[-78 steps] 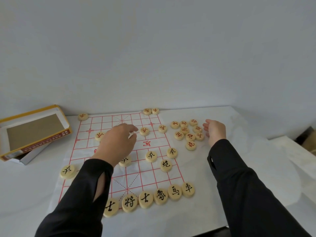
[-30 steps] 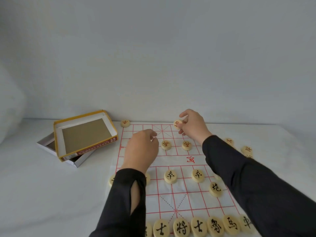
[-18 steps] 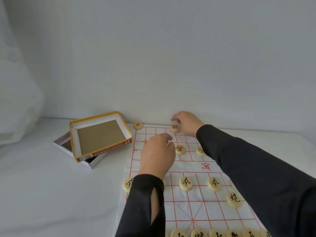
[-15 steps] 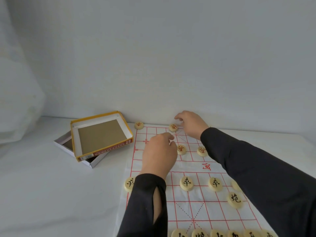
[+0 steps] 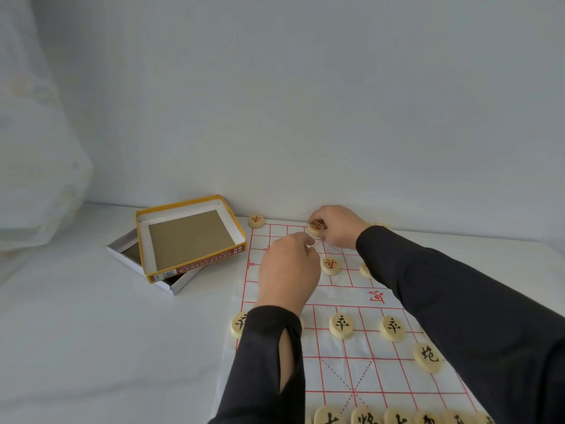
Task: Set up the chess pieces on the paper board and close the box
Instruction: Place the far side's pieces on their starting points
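1. Red-marked disc [image 5: 315,228]: the right hand [image 5: 339,226] is pinching it between thumb and fingertips at the far edge of the paper board [image 5: 351,371], just over the far palace lines. Whether the disc is touching the sheet cannot be told.

2. Left hand [image 5: 289,272]: it is hovering above the far-left part of the board, fingers curled loosely together; whether it is holding a piece cannot be told (the palm is facing away).

3. Pieces in general: they are looking like small, thick, rigid discs, probably light wood with smooth faces. Judged handling: pinching the rim between thumb and one or two fingers is suiting them best; flat faces are offering little to grip and could slide on paper.

4. Paper board: it is lying creased and thin on the white table [image 5: 91,347]. It is likely shifting or wrinkling if a disc is dragged, so setting pieces down from above seems wiser.

5. Placed stock: a red piece [image 5: 331,265] is sitting near the left hand, another red disc [image 5: 256,221] at the far-left corner, black-marked soldiers [image 5: 341,325] along the near side.

6. Box [image 5: 171,270]: the yellow-edged lid [image 5: 189,237] is resting tilted, inside upward, across the white tray to the left of the board. Both are looking like thin card, easily crushed; holding by the side walls is advisable.
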Tool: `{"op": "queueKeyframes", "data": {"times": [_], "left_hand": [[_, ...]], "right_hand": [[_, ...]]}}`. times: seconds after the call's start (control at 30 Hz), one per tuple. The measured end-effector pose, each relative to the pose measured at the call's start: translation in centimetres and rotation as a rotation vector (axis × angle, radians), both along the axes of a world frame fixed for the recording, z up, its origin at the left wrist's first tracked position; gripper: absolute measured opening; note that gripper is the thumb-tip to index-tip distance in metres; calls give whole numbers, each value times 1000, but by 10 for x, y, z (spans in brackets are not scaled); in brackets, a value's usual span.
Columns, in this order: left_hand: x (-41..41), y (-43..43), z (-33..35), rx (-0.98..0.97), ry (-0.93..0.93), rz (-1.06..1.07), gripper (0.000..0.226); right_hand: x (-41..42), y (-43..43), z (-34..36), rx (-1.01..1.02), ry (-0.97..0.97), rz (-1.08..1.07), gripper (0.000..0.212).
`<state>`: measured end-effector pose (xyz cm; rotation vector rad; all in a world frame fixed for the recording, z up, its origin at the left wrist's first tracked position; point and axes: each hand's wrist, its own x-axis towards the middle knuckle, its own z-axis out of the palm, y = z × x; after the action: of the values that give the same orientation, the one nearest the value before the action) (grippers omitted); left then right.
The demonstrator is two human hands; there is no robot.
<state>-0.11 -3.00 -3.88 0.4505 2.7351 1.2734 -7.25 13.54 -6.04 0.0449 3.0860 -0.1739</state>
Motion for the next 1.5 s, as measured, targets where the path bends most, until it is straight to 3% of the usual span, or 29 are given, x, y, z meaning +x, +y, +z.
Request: {"op": "queueKeyframes", "data": {"times": [0.13, 0.3, 0.83, 1.03, 1.27, 1.5], "left_hand": [[-2, 1, 1, 14, 10, 9, 35], [-2, 3, 0, 19, 15, -2, 35], [-2, 3, -4, 12, 28, -17, 35], [-2, 4, -5, -32, 24, -39, 35], [12, 16, 0, -114, 56, -101, 33], [36, 25, 1, -213, 79, -166, 33]], "right_hand": [[3, 4, 0, 13, 6, -106, 22], [6, 5, 2, 42, 48, -175, 36], [8, -3, -4, 13, 100, -225, 19], [28, 0, 6, -21, 163, -201, 33], [79, 0, 15, -98, 171, -205, 28], [141, 6, 28, -289, 302, -357, 29]]}}
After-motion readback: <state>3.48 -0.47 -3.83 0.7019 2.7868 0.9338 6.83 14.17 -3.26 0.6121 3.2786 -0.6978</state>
